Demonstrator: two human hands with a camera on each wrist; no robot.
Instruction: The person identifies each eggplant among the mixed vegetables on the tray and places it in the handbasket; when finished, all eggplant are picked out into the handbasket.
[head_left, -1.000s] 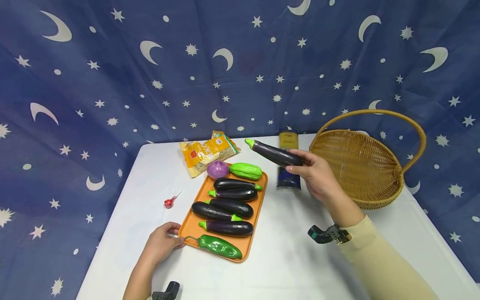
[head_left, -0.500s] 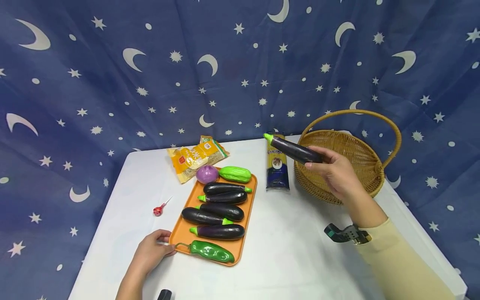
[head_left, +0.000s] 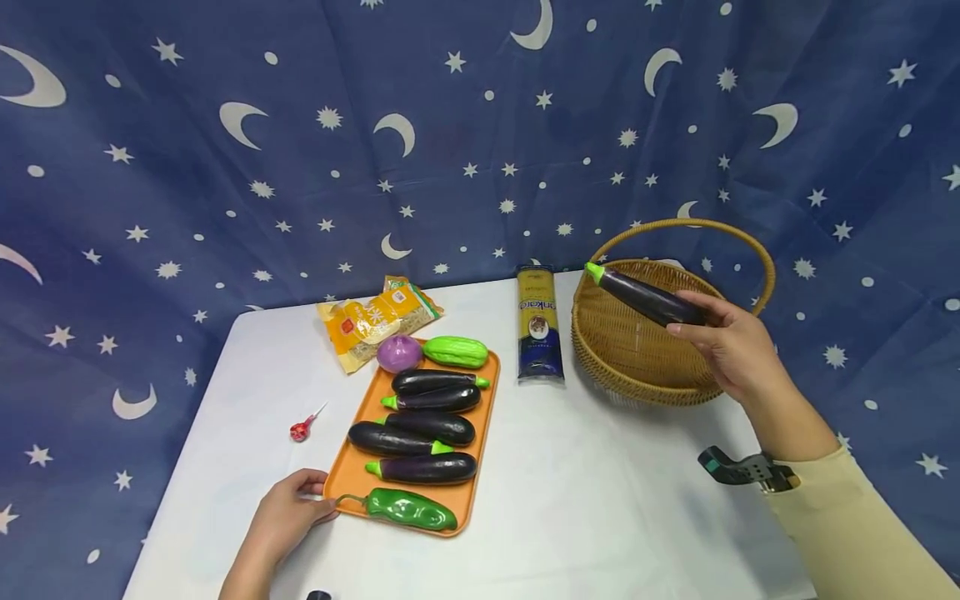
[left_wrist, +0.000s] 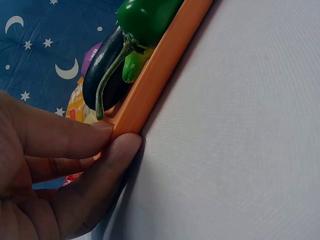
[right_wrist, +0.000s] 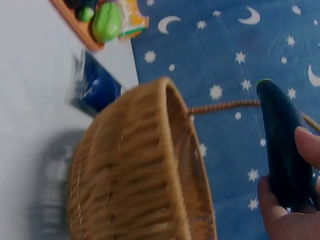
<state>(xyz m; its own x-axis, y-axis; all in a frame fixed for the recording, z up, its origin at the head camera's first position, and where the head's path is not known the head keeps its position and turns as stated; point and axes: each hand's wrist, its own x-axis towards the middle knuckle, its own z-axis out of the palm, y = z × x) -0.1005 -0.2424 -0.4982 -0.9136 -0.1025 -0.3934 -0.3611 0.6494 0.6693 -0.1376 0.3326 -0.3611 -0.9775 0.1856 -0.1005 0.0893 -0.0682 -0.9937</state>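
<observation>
My right hand (head_left: 738, 346) grips a dark eggplant (head_left: 648, 298) by its thick end, green stem pointing left, in front of the wicker basket's (head_left: 626, 367) opening. In the right wrist view the same eggplant (right_wrist: 281, 140) is held off the basket's rim, between thumb and fingers. At the near left corner of the orange tray (head_left: 341, 475), my left hand (head_left: 281, 512) pinches the rim; the left wrist view shows thumb and finger on the tray's edge (left_wrist: 150, 85). On the tray lie several eggplants (head_left: 423, 468), a green pepper (head_left: 411, 508), a purple onion (head_left: 399, 353) and a light green gourd-like vegetable (head_left: 456, 352).
A blue and yellow pasta packet (head_left: 538, 325) lies between tray and basket. Behind the tray is a yellow food bag (head_left: 378, 321). A red lollipop (head_left: 301, 431) lies left of the tray. The basket's tall arched handle (head_left: 705, 223) rises above its rim.
My right hand has carried the eggplant rightward, from over the pasta packet to in front of the basket. The head view has shifted. My left hand stays at the tray corner.
</observation>
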